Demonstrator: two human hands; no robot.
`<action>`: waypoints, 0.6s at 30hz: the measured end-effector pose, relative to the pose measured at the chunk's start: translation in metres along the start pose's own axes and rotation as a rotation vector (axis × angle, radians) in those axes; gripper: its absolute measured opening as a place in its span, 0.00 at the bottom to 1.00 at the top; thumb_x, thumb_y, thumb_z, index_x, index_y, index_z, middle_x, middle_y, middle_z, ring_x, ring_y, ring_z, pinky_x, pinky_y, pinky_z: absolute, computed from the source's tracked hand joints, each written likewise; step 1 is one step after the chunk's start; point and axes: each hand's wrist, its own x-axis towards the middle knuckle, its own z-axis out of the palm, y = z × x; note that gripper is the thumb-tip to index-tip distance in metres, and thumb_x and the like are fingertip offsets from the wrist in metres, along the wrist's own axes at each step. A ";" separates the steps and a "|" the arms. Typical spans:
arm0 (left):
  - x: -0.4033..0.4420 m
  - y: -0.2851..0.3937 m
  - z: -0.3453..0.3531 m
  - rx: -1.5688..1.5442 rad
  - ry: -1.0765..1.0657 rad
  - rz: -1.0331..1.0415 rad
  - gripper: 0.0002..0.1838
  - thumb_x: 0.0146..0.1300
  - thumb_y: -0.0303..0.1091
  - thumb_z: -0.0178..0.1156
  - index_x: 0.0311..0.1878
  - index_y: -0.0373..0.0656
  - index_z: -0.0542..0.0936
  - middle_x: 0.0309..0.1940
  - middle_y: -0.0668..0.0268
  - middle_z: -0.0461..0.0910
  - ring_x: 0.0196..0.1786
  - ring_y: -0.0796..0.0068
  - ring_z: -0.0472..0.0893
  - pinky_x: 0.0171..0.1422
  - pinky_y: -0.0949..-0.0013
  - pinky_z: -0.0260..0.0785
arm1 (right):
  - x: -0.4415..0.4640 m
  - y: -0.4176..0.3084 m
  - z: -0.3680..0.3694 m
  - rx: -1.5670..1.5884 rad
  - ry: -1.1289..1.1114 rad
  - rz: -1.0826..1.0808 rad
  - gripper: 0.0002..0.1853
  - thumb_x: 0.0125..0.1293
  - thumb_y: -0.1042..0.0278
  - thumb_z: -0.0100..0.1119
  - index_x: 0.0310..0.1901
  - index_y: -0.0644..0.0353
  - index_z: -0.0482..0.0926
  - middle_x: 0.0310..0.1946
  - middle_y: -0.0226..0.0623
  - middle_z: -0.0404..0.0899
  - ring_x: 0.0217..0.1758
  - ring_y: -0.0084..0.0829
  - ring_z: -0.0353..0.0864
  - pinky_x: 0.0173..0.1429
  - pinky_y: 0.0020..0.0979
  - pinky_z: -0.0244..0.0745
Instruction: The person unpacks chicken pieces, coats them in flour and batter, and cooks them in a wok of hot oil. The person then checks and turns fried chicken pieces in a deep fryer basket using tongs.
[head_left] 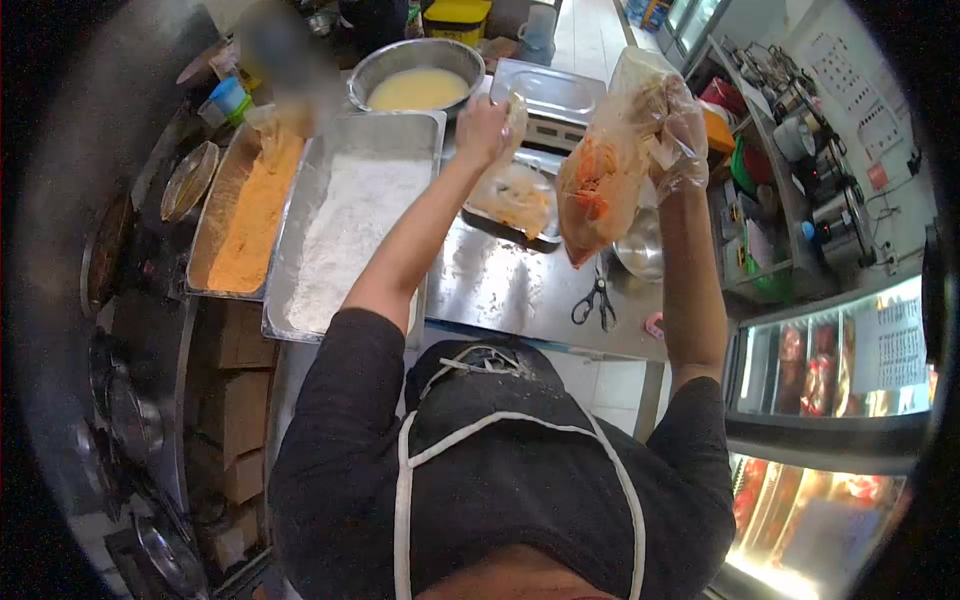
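My right hand (675,125), inside a clear plastic covering, grips the top of a plastic bag (597,195) with orange-red contents, held up above the steel table. My left hand (483,130) is bare and closed on the upper end of another clear plastic bag (512,190). That second bag hangs down into a small metal tray (550,238), with orange bits at its lower part. Black scissors (596,303) lie on the table below the raised bag, near a steel bowl (642,248) partly hidden by my right arm.
To the left stand a deep tray of white powder (365,215) and a tray of orange powder (258,220). Behind them is a metal bowl of pale yellow liquid (418,90). A lidded steel container (550,90) sits at the back. Shelves and a lit fridge (835,350) are at right.
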 end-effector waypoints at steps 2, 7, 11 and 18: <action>0.004 0.014 -0.010 0.441 0.026 0.136 0.11 0.52 0.38 0.54 0.38 0.45 0.75 0.34 0.53 0.78 0.37 0.51 0.78 0.39 0.53 0.70 | -0.007 0.004 -0.018 -0.059 0.043 0.020 0.16 0.64 0.53 0.51 0.40 0.59 0.72 0.26 0.27 0.71 0.25 0.22 0.72 0.27 0.23 0.71; 0.033 -0.012 0.014 0.494 -0.212 0.230 0.11 0.50 0.32 0.58 0.39 0.47 0.76 0.29 0.56 0.79 0.36 0.56 0.80 0.37 0.55 0.72 | -0.016 0.022 -0.078 -0.063 -0.025 0.042 0.13 0.66 0.56 0.49 0.37 0.58 0.74 0.25 0.27 0.71 0.25 0.22 0.72 0.28 0.24 0.69; 0.062 0.004 0.004 0.704 -0.441 0.302 0.16 0.48 0.38 0.62 0.43 0.53 0.77 0.33 0.58 0.81 0.36 0.57 0.80 0.37 0.56 0.72 | -0.028 0.037 -0.114 -0.350 -0.013 -0.017 0.12 0.66 0.59 0.47 0.36 0.59 0.75 0.26 0.27 0.72 0.26 0.23 0.72 0.29 0.25 0.68; 0.074 0.043 -0.004 -0.666 0.203 -0.121 0.17 0.57 0.33 0.58 0.49 0.39 0.74 0.33 0.56 0.81 0.35 0.71 0.81 0.36 0.72 0.73 | -0.038 0.051 -0.130 -0.762 -0.013 -0.252 0.13 0.66 0.58 0.47 0.36 0.59 0.75 0.24 0.25 0.71 0.26 0.20 0.70 0.28 0.24 0.65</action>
